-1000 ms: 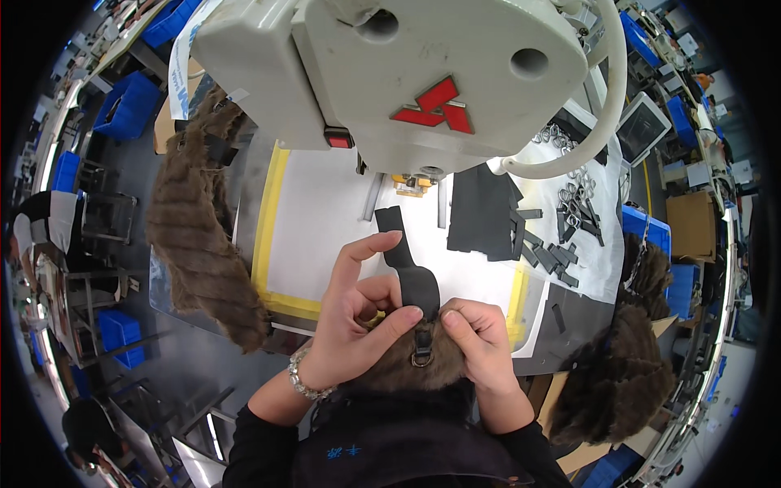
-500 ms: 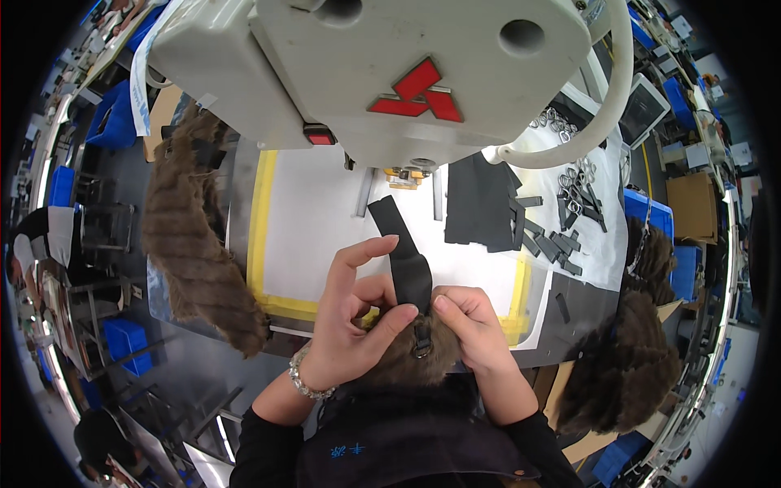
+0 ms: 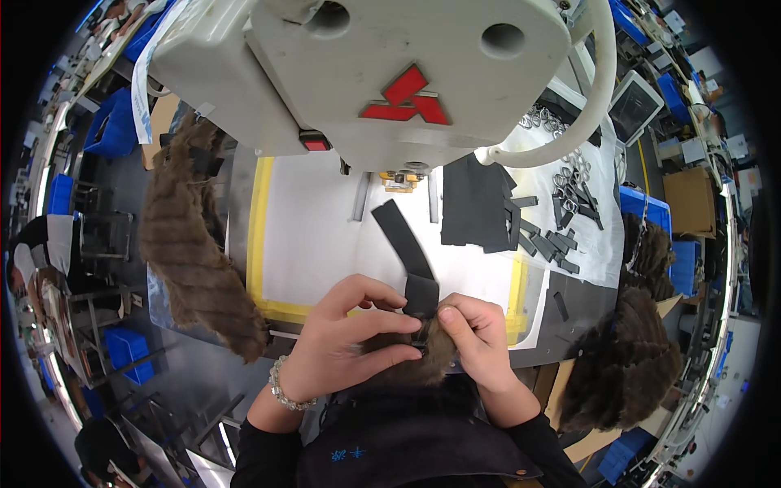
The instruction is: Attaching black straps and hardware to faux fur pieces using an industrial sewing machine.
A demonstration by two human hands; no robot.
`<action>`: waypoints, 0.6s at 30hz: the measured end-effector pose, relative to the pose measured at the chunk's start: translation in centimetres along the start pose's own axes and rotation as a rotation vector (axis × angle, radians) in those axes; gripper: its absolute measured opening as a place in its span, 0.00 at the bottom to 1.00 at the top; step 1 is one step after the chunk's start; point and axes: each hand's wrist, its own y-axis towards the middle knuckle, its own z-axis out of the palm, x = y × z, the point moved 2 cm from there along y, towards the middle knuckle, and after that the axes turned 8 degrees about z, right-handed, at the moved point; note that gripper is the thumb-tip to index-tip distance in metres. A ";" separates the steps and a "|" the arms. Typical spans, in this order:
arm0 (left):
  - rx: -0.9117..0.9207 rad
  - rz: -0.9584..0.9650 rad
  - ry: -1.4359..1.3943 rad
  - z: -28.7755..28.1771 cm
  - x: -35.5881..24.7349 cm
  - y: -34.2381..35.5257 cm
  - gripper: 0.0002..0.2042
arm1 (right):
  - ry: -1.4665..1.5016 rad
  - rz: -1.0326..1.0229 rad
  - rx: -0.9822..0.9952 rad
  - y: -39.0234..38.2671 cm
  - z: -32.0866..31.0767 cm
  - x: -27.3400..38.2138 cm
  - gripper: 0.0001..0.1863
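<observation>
A brown fur piece [image 3: 427,366] lies in front of me, with a long black strap [image 3: 403,240] at its top stretching onto the white work surface [image 3: 301,228]. My left hand [image 3: 354,333], with a beaded bracelet at the wrist, has its fingertips closed on the strap's lower end and the small fitting below it, which is mostly hidden. My right hand [image 3: 476,342] pinches the fur piece beside the strap with thumb and bent forefinger. A white sewing machine [image 3: 439,49] stands over the surface, its needle area [image 3: 399,183] beyond the strap's far end.
Fur pieces [image 3: 187,236] [image 3: 618,366] lie at left and right. Black fabric [image 3: 472,203], short straps [image 3: 553,244] and metal hooks [image 3: 573,171] sit at the right. Blue bins [image 3: 110,126], a cardboard box [image 3: 687,203] and another person [image 3: 37,244] are farther out.
My left hand has moved down the strap to the fitting, its forefinger lower and curled in. More of the strap's upper part shows. My right hand stays on the fur piece.
</observation>
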 end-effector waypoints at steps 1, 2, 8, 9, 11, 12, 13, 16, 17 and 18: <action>0.023 -0.011 -0.004 0.1 -0.2 0.0 0.16 | -0.030 -0.014 -0.014 -0.1 0.0 0.0 0.12; 0.046 -0.023 -0.009 0.2 -0.2 0.0 0.17 | -0.029 -0.015 -0.012 -0.2 0.0 0.1 0.12; 0.016 0.079 0.066 0.5 -0.6 -0.3 0.15 | -0.021 -0.010 -0.007 -0.6 0.2 0.3 0.11; 0.016 0.079 0.066 0.5 -0.6 -0.4 0.15 | -0.014 -0.009 -0.008 -0.7 0.3 0.3 0.11; -0.025 0.172 0.168 0.4 -0.8 -0.4 0.17 | -0.007 -0.008 -0.010 -0.8 0.3 0.4 0.11; -0.024 0.172 0.169 0.4 -0.8 -0.5 0.17 | -0.015 -0.004 -0.008 -0.8 0.3 0.4 0.11; -0.030 0.178 0.175 0.4 -0.8 -0.5 0.17 | -0.022 0.000 -0.005 -0.8 0.3 0.4 0.11; -0.037 0.185 0.185 0.4 -0.9 -0.5 0.17 | -0.020 -0.008 0.012 -0.8 0.2 0.3 0.11; -0.038 0.188 0.189 0.4 -1.0 -0.5 0.17 | -0.019 -0.008 0.013 -0.8 0.2 0.3 0.11; -0.037 0.188 0.188 0.4 -1.2 -0.3 0.17 | -0.038 -0.014 0.019 -0.9 0.1 0.5 0.11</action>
